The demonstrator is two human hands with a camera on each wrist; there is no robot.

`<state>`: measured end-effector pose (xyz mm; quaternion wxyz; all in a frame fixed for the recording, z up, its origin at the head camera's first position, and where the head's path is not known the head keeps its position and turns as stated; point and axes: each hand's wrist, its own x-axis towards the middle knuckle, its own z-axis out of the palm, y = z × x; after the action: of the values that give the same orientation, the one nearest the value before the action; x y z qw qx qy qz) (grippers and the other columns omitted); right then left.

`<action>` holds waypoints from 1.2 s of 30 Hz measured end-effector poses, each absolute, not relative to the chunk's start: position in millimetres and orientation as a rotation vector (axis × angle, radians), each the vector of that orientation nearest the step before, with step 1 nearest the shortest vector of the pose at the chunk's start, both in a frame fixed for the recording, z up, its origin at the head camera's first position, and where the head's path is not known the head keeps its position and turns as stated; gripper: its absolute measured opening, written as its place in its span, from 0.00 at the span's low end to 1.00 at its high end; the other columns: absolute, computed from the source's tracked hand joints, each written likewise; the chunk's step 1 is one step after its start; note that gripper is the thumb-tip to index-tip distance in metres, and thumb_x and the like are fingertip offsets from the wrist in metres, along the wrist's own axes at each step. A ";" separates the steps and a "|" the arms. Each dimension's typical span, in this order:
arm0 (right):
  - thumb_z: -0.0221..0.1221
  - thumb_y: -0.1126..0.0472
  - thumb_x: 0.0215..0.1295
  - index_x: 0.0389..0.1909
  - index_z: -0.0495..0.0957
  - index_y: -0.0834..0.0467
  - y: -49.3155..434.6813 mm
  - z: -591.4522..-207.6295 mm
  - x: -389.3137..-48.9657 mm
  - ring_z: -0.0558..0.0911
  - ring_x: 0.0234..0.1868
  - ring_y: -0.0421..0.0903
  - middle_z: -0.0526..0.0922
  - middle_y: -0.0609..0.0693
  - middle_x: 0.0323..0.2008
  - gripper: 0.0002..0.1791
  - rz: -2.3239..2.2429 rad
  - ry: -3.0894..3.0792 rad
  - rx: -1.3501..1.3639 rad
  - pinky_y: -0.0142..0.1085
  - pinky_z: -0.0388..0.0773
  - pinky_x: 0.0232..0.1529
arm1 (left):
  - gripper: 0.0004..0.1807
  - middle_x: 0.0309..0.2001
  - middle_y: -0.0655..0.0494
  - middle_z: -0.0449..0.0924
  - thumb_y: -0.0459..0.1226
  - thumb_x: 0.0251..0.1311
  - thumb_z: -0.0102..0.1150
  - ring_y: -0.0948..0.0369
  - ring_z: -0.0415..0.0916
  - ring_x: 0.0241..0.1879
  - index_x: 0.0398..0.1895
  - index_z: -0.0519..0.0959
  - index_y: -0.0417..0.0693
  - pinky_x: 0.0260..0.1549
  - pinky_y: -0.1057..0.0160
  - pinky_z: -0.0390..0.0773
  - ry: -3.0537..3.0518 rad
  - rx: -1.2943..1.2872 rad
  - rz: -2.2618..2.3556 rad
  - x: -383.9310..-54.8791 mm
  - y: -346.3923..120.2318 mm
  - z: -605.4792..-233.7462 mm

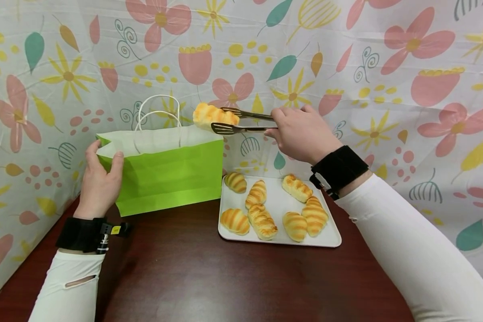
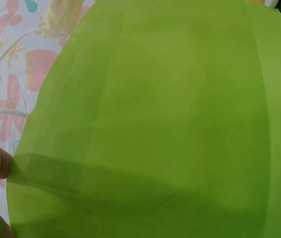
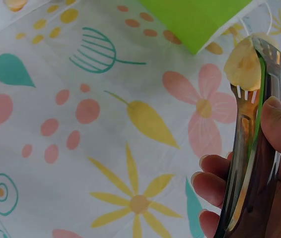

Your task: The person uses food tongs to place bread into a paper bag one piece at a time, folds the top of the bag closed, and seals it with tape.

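My right hand (image 1: pixel 302 134) grips a pair of metal tongs (image 1: pixel 224 129) with slotted ends. Between those ends is a golden-topped bread roll (image 1: pixel 205 115), held at the upper right corner of a lime-green paper bag (image 1: pixel 169 174). The right wrist view shows the same roll (image 3: pixel 240 67) in the tongs, fingers and thumb wrapped round the handles. My left hand (image 1: pixel 100 183) holds the bag by its left side, thumb on the front. In the left wrist view the bag's green face (image 2: pixel 155 114) fills most of the picture. The inside bottom of the bag is hidden.
A white tray (image 1: pixel 233 232) with several bread rolls and croissants (image 1: pixel 261 221) lies on the dark brown table (image 1: pixel 209 277), right of the bag. White cord handles (image 1: pixel 159 95) stand up from the bag. A flower-print cloth (image 1: pixel 346 31) hangs close behind everything.
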<state>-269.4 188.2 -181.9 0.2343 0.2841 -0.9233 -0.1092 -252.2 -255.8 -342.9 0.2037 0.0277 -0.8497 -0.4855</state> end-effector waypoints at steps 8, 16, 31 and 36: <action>0.53 0.49 0.80 0.36 0.67 0.60 173.3 -183.9 -278.9 0.74 0.33 0.54 0.69 0.53 0.28 0.18 -0.295 -2.496 0.800 0.47 0.64 0.42 | 0.45 0.80 0.31 0.42 0.65 0.74 0.37 0.30 0.52 0.73 0.83 0.34 0.60 0.65 0.28 0.54 -2.381 0.078 -1.363 -251.2 -256.2 -342.2; 0.53 0.50 0.81 0.38 0.69 0.62 163.4 -186.4 -292.7 0.75 0.40 0.56 0.71 0.55 0.32 0.18 -0.286 -2.512 0.787 0.51 0.65 0.54 | 0.44 0.79 0.29 0.46 0.64 0.74 0.38 0.30 0.56 0.70 0.83 0.35 0.60 0.64 0.29 0.56 -2.373 0.088 -1.351 -252.9 -256.1 -344.1; 0.50 0.49 0.82 0.56 0.73 0.64 142.5 -198.6 -304.1 0.74 0.56 0.60 0.77 0.59 0.47 0.21 -0.383 -2.537 0.768 0.53 0.55 0.70 | 0.45 0.80 0.30 0.43 0.64 0.74 0.37 0.28 0.55 0.71 0.83 0.33 0.61 0.63 0.29 0.55 -2.380 0.080 -1.358 -251.3 -256.5 -343.5; 0.50 0.50 0.82 0.56 0.74 0.64 134.1 -199.2 -304.4 0.74 0.56 0.60 0.77 0.59 0.48 0.20 -0.411 -2.515 0.761 0.55 0.53 0.73 | 0.44 0.80 0.30 0.43 0.63 0.75 0.37 0.29 0.54 0.71 0.83 0.34 0.60 0.64 0.29 0.55 -2.375 0.079 -1.360 -250.8 -255.2 -342.9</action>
<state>-304.4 134.1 -199.2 0.2386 0.2778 -0.9184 -0.1501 -250.8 -255.2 -342.9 0.2005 0.0282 -0.8497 -0.4867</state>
